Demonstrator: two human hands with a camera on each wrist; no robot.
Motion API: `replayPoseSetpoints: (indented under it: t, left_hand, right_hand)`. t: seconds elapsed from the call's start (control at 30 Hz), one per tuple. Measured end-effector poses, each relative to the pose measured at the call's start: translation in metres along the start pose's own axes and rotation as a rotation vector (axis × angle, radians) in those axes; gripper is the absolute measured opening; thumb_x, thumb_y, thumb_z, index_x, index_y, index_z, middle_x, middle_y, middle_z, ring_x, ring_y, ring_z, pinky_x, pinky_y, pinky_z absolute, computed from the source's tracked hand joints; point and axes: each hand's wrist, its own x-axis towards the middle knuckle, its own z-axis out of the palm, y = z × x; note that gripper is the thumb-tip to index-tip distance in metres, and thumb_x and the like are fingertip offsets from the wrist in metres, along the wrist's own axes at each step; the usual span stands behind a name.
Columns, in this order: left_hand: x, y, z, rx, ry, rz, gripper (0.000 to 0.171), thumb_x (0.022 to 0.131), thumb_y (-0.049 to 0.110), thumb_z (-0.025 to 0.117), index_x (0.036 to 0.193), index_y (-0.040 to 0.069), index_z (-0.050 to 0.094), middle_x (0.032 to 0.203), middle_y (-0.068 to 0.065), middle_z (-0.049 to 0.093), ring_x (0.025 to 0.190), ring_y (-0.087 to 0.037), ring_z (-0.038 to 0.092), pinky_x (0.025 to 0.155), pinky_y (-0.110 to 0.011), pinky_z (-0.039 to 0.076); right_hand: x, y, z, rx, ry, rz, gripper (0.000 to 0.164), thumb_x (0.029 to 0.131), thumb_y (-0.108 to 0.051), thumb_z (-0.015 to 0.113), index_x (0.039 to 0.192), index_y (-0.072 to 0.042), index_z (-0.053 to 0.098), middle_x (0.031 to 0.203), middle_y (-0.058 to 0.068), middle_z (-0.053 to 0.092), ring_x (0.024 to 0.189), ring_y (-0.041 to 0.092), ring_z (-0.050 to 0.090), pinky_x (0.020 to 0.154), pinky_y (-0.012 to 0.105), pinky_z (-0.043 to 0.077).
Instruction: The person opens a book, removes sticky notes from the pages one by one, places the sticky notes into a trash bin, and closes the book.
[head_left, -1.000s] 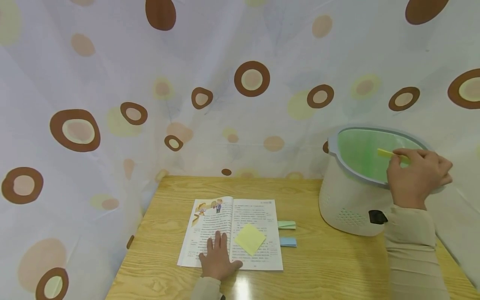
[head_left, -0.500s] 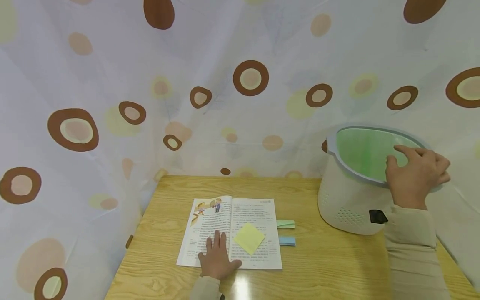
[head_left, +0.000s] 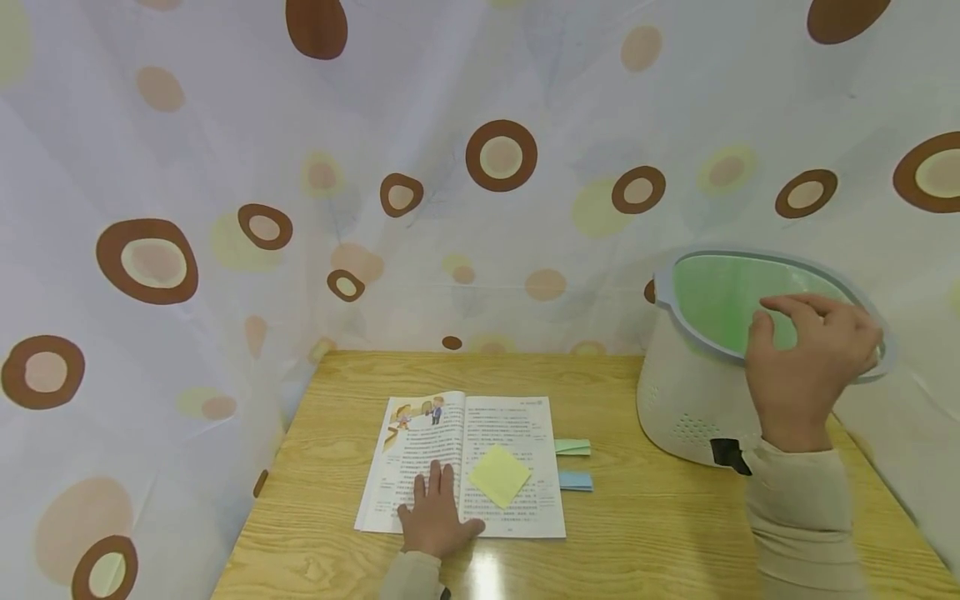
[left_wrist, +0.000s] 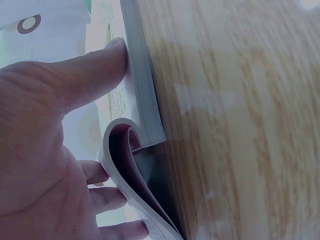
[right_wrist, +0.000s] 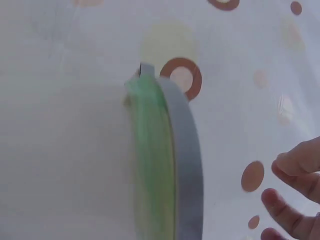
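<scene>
An open book point(head_left: 510, 417) lies on the table in the head view. My left hand point(head_left: 435, 515) rests on it near the lower middle, fingers spread. In the left wrist view the thumb lies on one side of the open book point(left_wrist: 142, 75), the other fingers across a curling page. A yellow sticky note point(head_left: 500, 477) sits turned like a diamond on the right-hand page. Over the trash bin point(head_left: 686, 383) at the right hovers my right hand point(head_left: 813, 358), thumb and forefinger apart, nothing between them. The right wrist view shows the bin's rim point(right_wrist: 187, 165) beside the fingers.
A green bag point(head_left: 712, 292) lines the bin. Green point(head_left: 573, 447) and blue point(head_left: 576, 481) paper tabs stick out from the book's right edge. Behind the wooden table point(head_left: 637, 533) hangs a spotted curtain point(head_left: 450, 83), which also runs along both sides.
The right hand held a yellow paper strip over the bin; it has let go, and the strip is out of sight. That hand has since shifted slightly left. The left hand stayed put.
</scene>
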Motion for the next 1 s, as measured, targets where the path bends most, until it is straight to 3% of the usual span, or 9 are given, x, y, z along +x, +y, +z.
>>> replayPoseSetpoints:
  t: [0.1,0.2,0.27,0.33,0.5,0.67,0.8,1.0]
  left_hand:
    - [0.001,0.000,-0.001,0.002,0.009,0.005,0.103,0.072,0.051,0.081,0.151,0.005,0.035,0.162,-0.020,0.030,0.145,-0.051,0.030,0.100,-0.084,0.030]
    - [0.002,0.000,-0.001,0.002,0.015,0.006,0.103,0.072,0.051,0.081,0.151,0.005,0.035,0.161,-0.020,0.030,0.145,-0.051,0.031,0.099,-0.084,0.030]
    - [0.002,0.000,-0.001,0.001,0.015,0.005,0.103,0.071,0.051,0.081,0.151,0.005,0.035,0.161,-0.020,0.030,0.144,-0.051,0.031,0.100,-0.084,0.030]
    - [0.002,-0.001,0.000,-0.001,0.014,0.005,0.103,0.071,0.051,0.081,0.151,0.005,0.035,0.161,-0.020,0.030,0.144,-0.051,0.031,0.100,-0.084,0.029]
    - [0.000,-0.001,0.001,-0.006,0.012,0.001,0.103,0.072,0.050,0.081,0.151,0.005,0.035,0.162,-0.020,0.030,0.144,-0.051,0.031,0.100,-0.084,0.029]
    - [-0.001,-0.001,0.000,-0.003,0.011,0.001,0.102,0.072,0.050,0.081,0.151,0.005,0.035,0.162,-0.020,0.029,0.145,-0.051,0.030,0.100,-0.084,0.029]
    - [-0.001,0.000,-0.002,0.002,0.015,0.007,0.102,0.072,0.050,0.081,0.151,0.005,0.035,0.162,-0.019,0.030,0.145,-0.051,0.031,0.100,-0.083,0.029]
    - [-0.001,0.001,-0.002,-0.003,0.008,0.004,0.103,0.072,0.051,0.081,0.152,0.005,0.034,0.162,-0.019,0.029,0.145,-0.051,0.030,0.100,-0.084,0.029]
  right_hand:
    - [-0.008,-0.015,0.003,0.070,0.024,-0.068,0.020,0.091,-0.008,0.062,0.090,0.007,0.075,0.103,0.027,0.066,0.107,-0.002,0.039,0.109,0.038,0.024]
    - [-0.018,-0.029,0.008,0.154,0.047,-0.133,0.018,0.088,-0.004,0.062,0.087,0.008,0.075,0.096,0.030,0.068,0.097,0.023,0.055,0.105,0.036,0.028]
    - [-0.026,-0.036,0.010,0.195,0.046,-0.162,0.016,0.087,-0.002,0.063,0.086,0.008,0.075,0.094,0.030,0.068,0.096,0.041,0.055,0.103,0.037,0.031]
    - [-0.035,-0.039,0.014,0.225,0.031,-0.187,0.016,0.087,-0.003,0.063,0.086,0.008,0.075,0.092,0.030,0.068,0.097,0.049,0.053,0.101,0.039,0.033]
    - [-0.060,-0.040,0.024,0.250,-0.052,-0.242,0.013,0.087,-0.003,0.065,0.088,0.004,0.076,0.094,0.027,0.069,0.097,0.049,0.052,0.096,0.041,0.036]
    - [-0.088,-0.042,0.036,0.239,-0.175,-0.294,0.010,0.086,-0.001,0.067,0.089,0.004,0.076,0.093,0.024,0.069,0.094,0.047,0.053,0.091,0.052,0.038]
    - [-0.117,-0.044,0.050,0.196,-0.332,-0.308,0.008,0.081,0.002,0.072,0.088,0.002,0.075,0.093,0.021,0.069,0.094,0.043,0.055,0.087,0.055,0.039]
    - [-0.174,-0.047,0.072,0.073,-0.609,-0.313,0.015,0.075,-0.003,0.081,0.088,-0.009,0.075,0.096,0.012,0.070,0.099,0.036,0.059,0.083,0.056,0.046]
